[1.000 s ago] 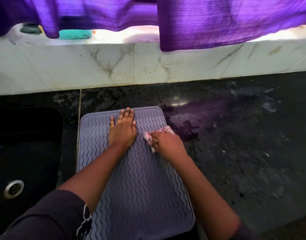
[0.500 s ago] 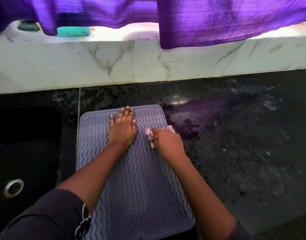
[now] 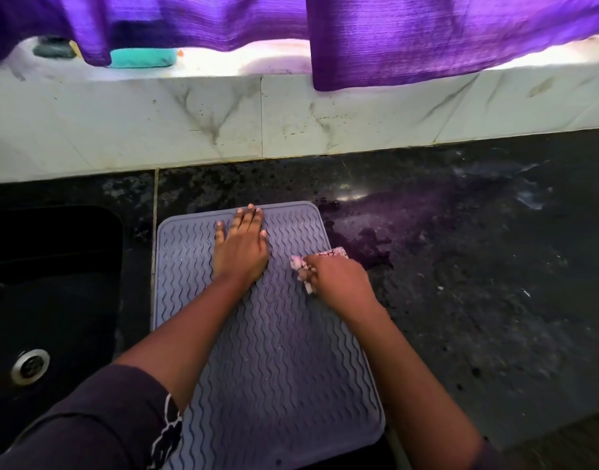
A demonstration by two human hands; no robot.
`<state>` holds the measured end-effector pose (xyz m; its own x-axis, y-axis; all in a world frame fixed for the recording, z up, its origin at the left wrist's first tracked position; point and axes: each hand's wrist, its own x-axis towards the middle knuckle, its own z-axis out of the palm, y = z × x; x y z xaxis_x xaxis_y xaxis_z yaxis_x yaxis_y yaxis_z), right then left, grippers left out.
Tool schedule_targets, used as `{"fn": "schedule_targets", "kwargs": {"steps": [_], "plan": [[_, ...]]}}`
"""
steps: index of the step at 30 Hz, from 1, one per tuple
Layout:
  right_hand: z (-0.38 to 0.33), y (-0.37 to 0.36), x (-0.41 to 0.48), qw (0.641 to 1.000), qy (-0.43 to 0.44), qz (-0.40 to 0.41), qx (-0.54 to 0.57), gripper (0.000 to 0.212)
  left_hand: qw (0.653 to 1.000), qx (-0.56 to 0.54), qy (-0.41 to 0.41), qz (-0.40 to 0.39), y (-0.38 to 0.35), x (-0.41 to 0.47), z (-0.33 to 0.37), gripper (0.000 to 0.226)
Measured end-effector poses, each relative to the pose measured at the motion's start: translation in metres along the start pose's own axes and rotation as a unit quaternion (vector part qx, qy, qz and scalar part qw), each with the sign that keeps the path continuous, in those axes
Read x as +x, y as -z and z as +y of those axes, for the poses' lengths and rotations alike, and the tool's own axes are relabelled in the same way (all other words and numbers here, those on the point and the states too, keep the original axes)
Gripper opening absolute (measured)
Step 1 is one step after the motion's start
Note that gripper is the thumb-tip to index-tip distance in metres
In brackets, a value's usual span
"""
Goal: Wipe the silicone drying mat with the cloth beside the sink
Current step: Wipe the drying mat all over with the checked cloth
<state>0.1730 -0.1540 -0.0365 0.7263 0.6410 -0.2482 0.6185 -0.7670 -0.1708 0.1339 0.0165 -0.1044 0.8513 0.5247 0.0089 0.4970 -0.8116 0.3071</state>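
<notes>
A grey silicone drying mat (image 3: 277, 361) with wavy ridges lies on the dark counter, just right of the sink. My left hand (image 3: 240, 249) rests flat on the mat's far part, fingers spread toward the far edge. My right hand (image 3: 338, 279) is closed around a small pink patterned cloth (image 3: 303, 268) and presses it on the mat near the right edge. Most of the cloth is hidden under the hand; a bit sticks out over the mat's right edge.
A black sink (image 3: 50, 293) with a metal drain (image 3: 30, 366) sits to the left. The dark speckled counter (image 3: 477, 283) runs to the right, wet near the mat. A marble backsplash (image 3: 223, 120) and hanging purple curtains (image 3: 410, 39) are behind, with a teal soap (image 3: 142, 57) on the ledge.
My right hand with the cloth has shifted slightly to the right along the mat. My left hand stays flat in the same place.
</notes>
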Motion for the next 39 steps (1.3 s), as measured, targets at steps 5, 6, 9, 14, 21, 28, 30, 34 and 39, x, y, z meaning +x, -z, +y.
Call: {"fn": "schedule_targets", "kwargs": {"steps": [5, 6, 9, 14, 21, 28, 30, 34, 39], "plan": [[-0.015, -0.013, 0.056, 0.999, 0.027, 0.008, 0.028, 0.044, 1.000, 0.000, -0.002, -0.002, 0.000, 0.001, -0.001, 0.053], [-0.017, -0.022, 0.061, 0.999, 0.029, 0.011, 0.025, 0.046, 1.000, 0.000, -0.001, -0.003, 0.000, 0.001, 0.000, 0.053], [-0.015, -0.037, 0.062, 0.998, 0.029, 0.061, 0.018, 0.050, 1.000, 0.000, -0.002, 0.002, -0.002, 0.002, -0.001, 0.053], [-0.018, -0.040, 0.006, 0.997, 0.021, 0.074, 0.009, 0.047, 1.000, -0.003, -0.003, 0.003, -0.003, 0.002, -0.002, 0.053], [-0.013, -0.013, -0.026, 0.996, -0.016, 0.049, 0.067, 0.040, 0.999, -0.047, -0.017, -0.009, 0.002, 0.001, -0.005, 0.051], [-0.004, -0.034, 0.041, 0.999, 0.032, 0.019, 0.012, 0.053, 0.999, 0.018, -0.009, -0.037, 0.009, -0.060, -0.006, 0.053], [-0.003, -0.038, 0.039, 0.998, 0.038, 0.044, 0.010, 0.052, 0.999, 0.021, 0.006, -0.050, 0.004, -0.072, -0.004, 0.054], [-0.010, -0.033, 0.003, 0.997, 0.035, 0.057, -0.041, 0.048, 0.999, 0.026, 0.010, -0.038, -0.002, -0.073, -0.004, 0.054], [-0.006, -0.027, -0.037, 0.997, 0.041, 0.030, -0.058, 0.040, 0.999, 0.024, 0.006, -0.035, -0.002, -0.074, -0.005, 0.054]]}}
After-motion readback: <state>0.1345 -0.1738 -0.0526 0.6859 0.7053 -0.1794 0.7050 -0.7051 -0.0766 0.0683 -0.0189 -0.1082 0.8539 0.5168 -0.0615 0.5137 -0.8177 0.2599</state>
